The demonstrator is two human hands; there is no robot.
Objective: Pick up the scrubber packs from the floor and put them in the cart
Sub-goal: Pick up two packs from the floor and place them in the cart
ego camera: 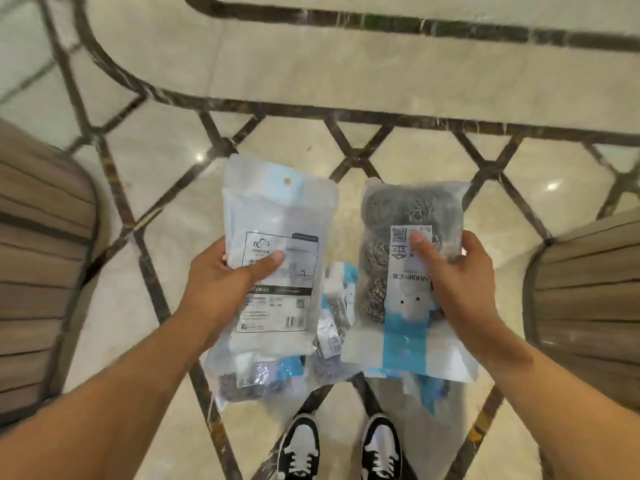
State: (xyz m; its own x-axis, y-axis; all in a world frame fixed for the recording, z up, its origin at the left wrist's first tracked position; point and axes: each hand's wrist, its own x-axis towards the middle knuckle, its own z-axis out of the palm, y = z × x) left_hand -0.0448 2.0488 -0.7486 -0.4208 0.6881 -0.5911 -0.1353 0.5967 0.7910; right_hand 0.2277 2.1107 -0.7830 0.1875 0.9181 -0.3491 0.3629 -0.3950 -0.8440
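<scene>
The scene was evenly and warmly lit from overhead, and small white glare spots shone on the polished floor [398, 64]. The whole picture was soft and slightly smeared, so print on the scrubber packs [277, 258] was barely legible. Wide-angle distortion bent the floor's dark inlay lines and stretched both forearms at the bottom corners.

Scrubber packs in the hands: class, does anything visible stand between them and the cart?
The cart is not in view, so the path cannot be judged. The left hand and right hand each grip a scrubber pack; more packs lie on the floor below.
</scene>
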